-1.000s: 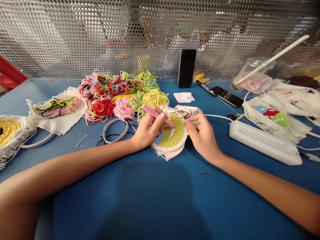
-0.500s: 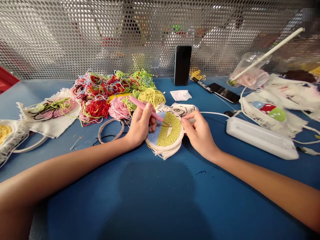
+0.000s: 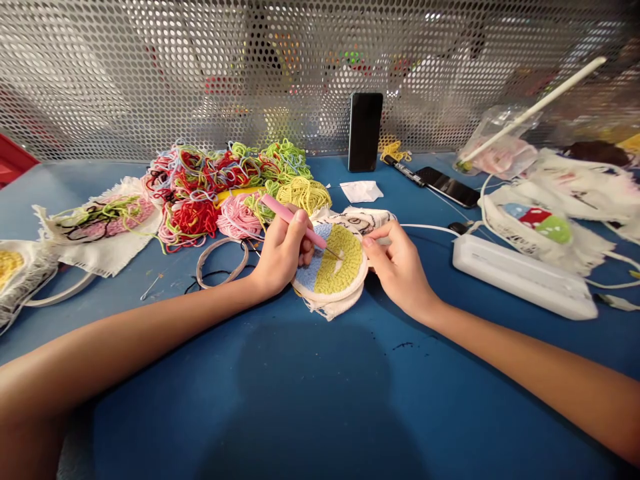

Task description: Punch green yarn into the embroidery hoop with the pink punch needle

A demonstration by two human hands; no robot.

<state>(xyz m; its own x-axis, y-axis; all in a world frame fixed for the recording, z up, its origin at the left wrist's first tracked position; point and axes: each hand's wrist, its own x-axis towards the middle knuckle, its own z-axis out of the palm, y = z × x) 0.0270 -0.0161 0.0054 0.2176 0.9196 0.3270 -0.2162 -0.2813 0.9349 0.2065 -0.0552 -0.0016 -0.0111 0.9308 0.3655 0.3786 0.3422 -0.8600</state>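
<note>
My left hand is closed round a pink punch needle, whose thin metal tip meets the fabric. Under it lies a round embroidery hoop, tilted a little toward me. Blue loops fill the hoop's left part and yellow-green loops the right, around a small bare white patch. At the hoop's right edge, my right hand pinches the rim between thumb and fingers. White cloth with black line drawing bunches behind the hoop. The underside of the work is hidden.
A tangled yarn heap lies behind my left hand, near an empty hoop. A phone stands upright at the back; another phone lies flat by a marker. A white power strip sits at right. Perforated metal walls the back.
The needle tip has shifted slightly on the yellow-green area, and the white patch looks smaller. My right hand keeps its place on the rim.
</note>
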